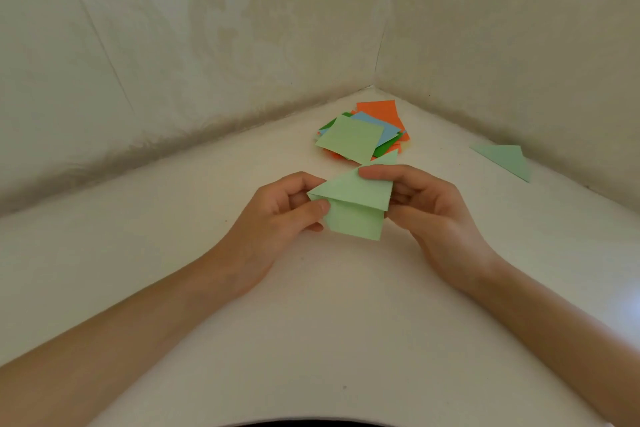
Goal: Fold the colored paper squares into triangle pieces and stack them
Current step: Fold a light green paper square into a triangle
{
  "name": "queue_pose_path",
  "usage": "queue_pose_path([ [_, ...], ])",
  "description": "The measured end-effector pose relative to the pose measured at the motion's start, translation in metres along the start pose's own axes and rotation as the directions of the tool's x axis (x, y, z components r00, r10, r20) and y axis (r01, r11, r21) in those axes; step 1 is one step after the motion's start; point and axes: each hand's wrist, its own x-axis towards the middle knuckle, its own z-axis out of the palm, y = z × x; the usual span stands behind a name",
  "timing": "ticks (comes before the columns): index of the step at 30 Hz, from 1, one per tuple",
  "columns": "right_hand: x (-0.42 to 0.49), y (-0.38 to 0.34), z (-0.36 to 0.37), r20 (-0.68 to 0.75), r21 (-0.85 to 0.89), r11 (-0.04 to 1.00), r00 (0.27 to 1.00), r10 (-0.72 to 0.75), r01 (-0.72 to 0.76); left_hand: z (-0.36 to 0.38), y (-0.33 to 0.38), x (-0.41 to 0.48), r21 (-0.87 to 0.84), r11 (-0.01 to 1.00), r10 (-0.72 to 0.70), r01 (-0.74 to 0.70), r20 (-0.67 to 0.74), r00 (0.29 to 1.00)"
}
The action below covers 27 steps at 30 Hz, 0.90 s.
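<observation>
A: Left hand (pixel 287 208) pinched the left corner of the light green paper (pixel 353 204), thumb on top, fingers curled beneath. Right hand (pixel 426 208) held its right side, forefinger laid across the upper flap, other fingers curled behind.
B: State of the sheet?
A: Partly folded. A triangular flap lay over a squarish lower part. Held over the white tabletop (pixel 329 305), near centre, between the two hands.
B: The supply?
A: A loose pile of squares (pixel 377 111) sat beyond the hands, toward the far corner of the tabletop. A light green square (pixel 349 142) lay on top; blue, dark green and orange sheets showed beneath.
B: Finished pieces?
A: One light green folded triangle (pixel 505 159) lay flat at far right, close to the right wall (pixel 519 62), well apart from the pile. A small green tip showed above the right forefinger; could not tell what it belonged to.
</observation>
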Motion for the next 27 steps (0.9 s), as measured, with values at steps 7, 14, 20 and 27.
queue_pose_path([
  [7,0.002,-0.001,0.002,-0.042,-0.035,0.999,0.998,-0.036,0.035,0.002,0.002,0.000,0.041,0.999,0.009,-0.008,-0.018,1.000],
  [14,0.002,-0.002,-0.003,0.050,0.051,0.997,0.998,0.047,-0.050,0.005,0.008,-0.004,0.119,0.993,0.020,-0.019,-0.008,1.000],
  [20,0.003,-0.003,0.005,-0.111,-0.012,0.996,0.990,0.087,-0.089,0.007,0.011,-0.007,0.179,0.983,0.022,-0.033,0.063,0.998],
  [27,0.003,-0.009,0.004,-0.167,0.038,0.983,0.968,0.186,-0.182,0.009,0.010,-0.008,0.105,0.990,0.086,-0.090,0.046,0.995],
])
